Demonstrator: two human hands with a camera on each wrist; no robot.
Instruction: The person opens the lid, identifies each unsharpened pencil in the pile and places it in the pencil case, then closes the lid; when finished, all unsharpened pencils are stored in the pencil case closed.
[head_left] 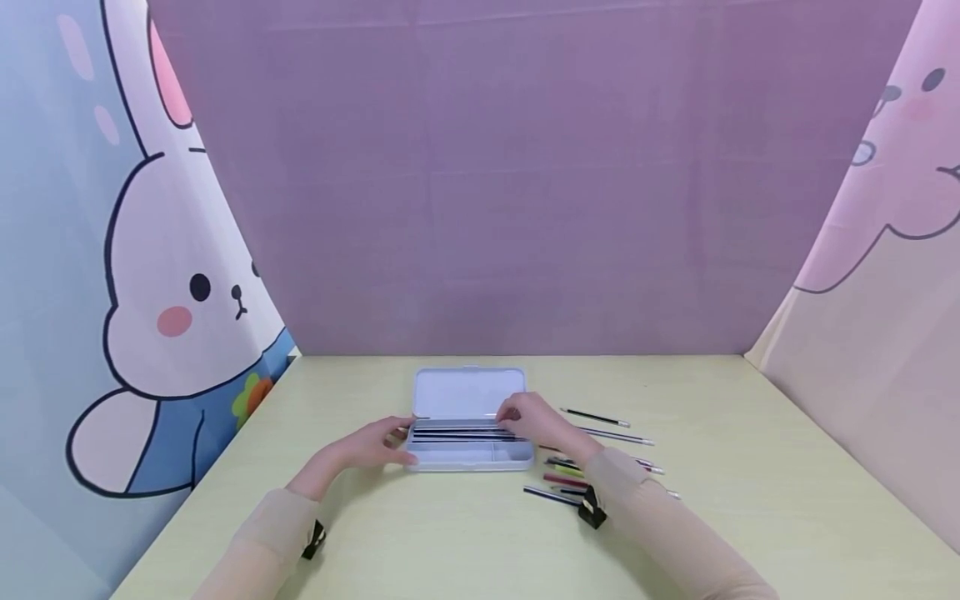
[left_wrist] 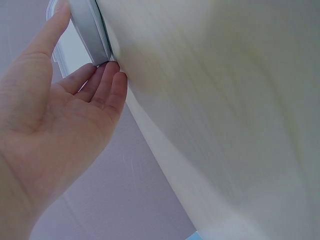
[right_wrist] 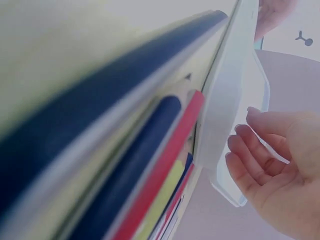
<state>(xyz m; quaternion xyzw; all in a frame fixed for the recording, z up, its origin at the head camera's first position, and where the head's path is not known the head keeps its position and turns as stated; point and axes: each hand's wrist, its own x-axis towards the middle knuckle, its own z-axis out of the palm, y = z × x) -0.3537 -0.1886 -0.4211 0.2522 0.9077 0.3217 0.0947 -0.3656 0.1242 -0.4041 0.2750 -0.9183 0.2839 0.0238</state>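
Observation:
A white pencil case (head_left: 452, 457) lies on the table with its lid (head_left: 470, 393) raised at the back. Several dark pencils (head_left: 457, 434) rest lengthwise in its rear compartment. My left hand (head_left: 372, 444) holds the case's left end, thumb at the front corner and fingers at the back; in the left wrist view its fingertips touch the case wall (left_wrist: 92, 35). Above the right part of the case is my right hand (head_left: 531, 417), fingers loosely bent. In the right wrist view no pencil shows between its thumb and fingers (right_wrist: 250, 155).
Right of the case, loose pencils lie on the table, including a black one (head_left: 596, 417), a striped one (head_left: 617, 436), a red one (head_left: 564, 480) and a dark blue one (head_left: 550, 495). Several are partly hidden under my right forearm. A purple cloth wall (head_left: 480, 183) stands behind the table.

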